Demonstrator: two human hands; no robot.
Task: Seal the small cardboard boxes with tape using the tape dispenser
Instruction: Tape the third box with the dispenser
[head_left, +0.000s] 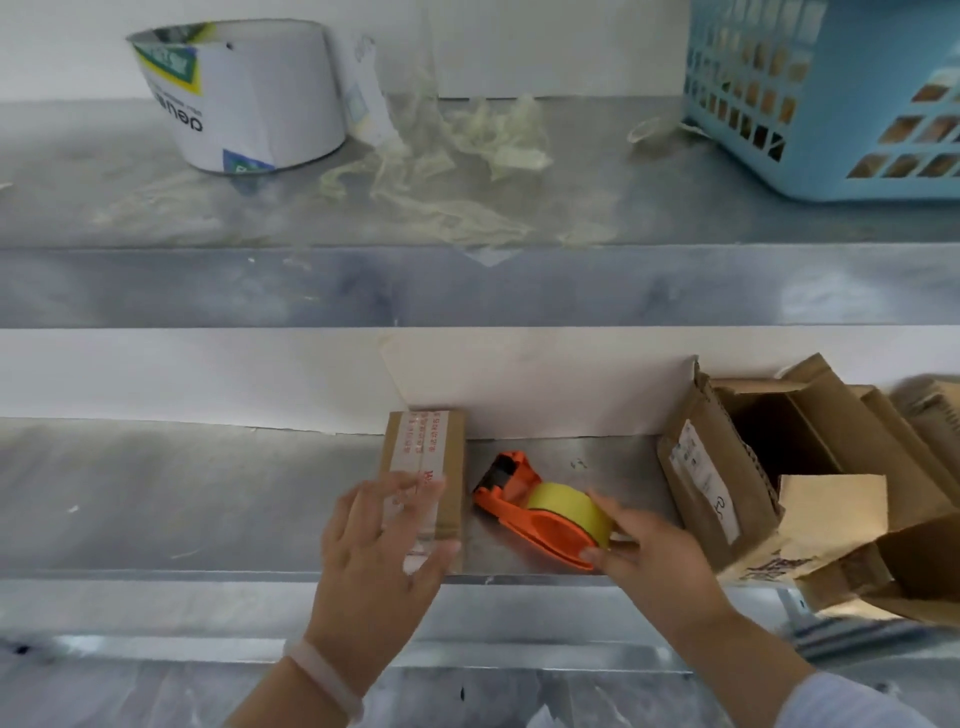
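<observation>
The small box (441, 452) is pressed under the flat, spread left hand (375, 545); just beside it, the tape dispenser (545, 525) is gripped by the right hand (655, 558).

White paper sleeve (249, 93) reads "deli" upside down; red print on small box (449, 467) unreadable.

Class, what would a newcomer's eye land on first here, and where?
The bright orange tape dispenser with its yellow roll lies mid-shelf, gripped by the right hand. Beside it, the left hand rests on a small taped cardboard box. A light-blue plastic basket sits upper right.
</observation>
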